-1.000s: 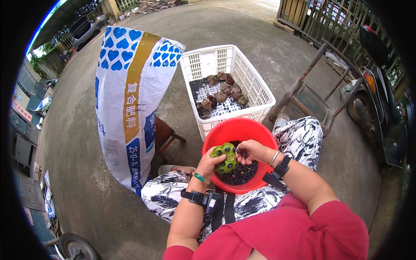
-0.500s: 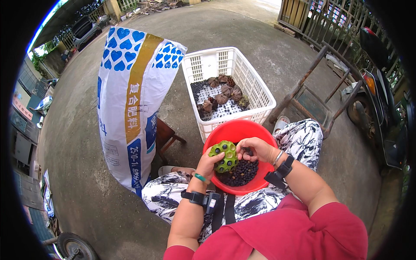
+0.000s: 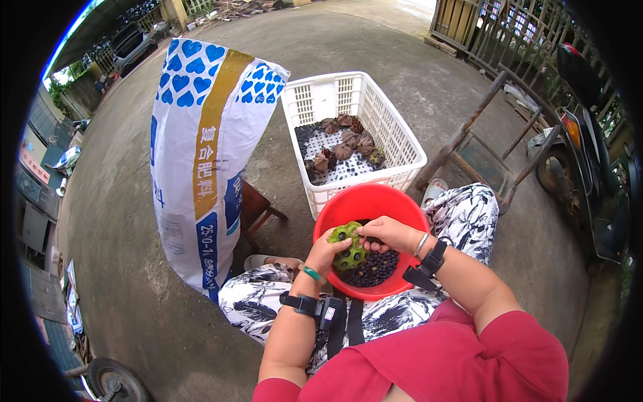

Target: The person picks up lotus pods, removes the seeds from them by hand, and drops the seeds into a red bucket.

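My left hand [image 3: 324, 250] holds a green lotus seed pod [image 3: 351, 256] over a red plastic basin [image 3: 395, 199], thumb across its face. Dark seeds sit in several of the pod's holes. My right hand [image 3: 394, 234] is closed in a pinch, its fingertips at the pod's upper right edge. Whatever lies between those fingertips is too small to make out. Below both hands, many loose dark lotus seeds [image 3: 372, 273] cover the bottom of the basin, which stands between my legs.
Beyond the basin is a white plastic crate [image 3: 395, 144] with brown dried pods [image 3: 349, 139] and dark seeds. A tall white and blue woven sack [image 3: 187, 147] stands at left, beside a wooden stool [image 3: 254, 209]. To the right are a worn chair frame [image 3: 462, 144] and a motorbike [image 3: 576, 167].
My right hand has moved left and down onto the pod's edge. The dark seed seen earlier in its fingers no longer shows. The pod has tilted slightly in my left hand.
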Demonstrator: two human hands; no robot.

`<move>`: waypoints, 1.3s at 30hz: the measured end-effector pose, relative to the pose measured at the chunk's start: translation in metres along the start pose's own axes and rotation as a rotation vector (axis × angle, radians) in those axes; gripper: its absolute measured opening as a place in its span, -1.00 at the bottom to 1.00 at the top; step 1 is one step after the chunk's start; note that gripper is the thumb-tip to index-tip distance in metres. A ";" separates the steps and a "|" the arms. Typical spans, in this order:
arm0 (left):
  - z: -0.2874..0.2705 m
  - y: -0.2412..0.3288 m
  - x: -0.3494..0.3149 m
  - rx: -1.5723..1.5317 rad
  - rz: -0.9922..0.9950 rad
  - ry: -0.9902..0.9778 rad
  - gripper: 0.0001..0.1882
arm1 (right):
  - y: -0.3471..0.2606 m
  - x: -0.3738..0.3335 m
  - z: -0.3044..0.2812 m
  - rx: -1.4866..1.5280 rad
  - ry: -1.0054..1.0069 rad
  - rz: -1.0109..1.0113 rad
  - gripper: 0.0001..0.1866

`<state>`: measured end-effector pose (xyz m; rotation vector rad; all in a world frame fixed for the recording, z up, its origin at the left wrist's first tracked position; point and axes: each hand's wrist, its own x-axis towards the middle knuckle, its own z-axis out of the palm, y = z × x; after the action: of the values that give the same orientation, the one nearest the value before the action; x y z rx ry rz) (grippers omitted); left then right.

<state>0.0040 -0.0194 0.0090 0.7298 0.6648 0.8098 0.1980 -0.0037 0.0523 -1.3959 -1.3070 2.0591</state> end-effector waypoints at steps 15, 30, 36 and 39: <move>-0.021 -0.023 0.007 0.635 0.144 0.374 -0.74 | 0.000 0.014 0.026 -0.267 0.107 0.045 -0.56; -0.018 -0.019 0.004 0.443 0.062 0.367 -0.71 | 0.008 -0.002 0.007 -0.019 -0.113 0.011 -0.68; -0.012 -0.012 -0.005 0.712 0.091 0.348 -0.76 | 0.016 0.008 0.022 -0.095 -0.034 0.090 -0.70; -0.020 -0.014 -0.004 0.599 0.080 0.372 -0.69 | 0.015 0.005 0.019 -0.003 -0.097 0.025 -0.72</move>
<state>-0.0071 -0.0231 -0.0124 1.1639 1.2485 0.8336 0.1823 -0.0171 0.0389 -1.3348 -1.3374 2.1673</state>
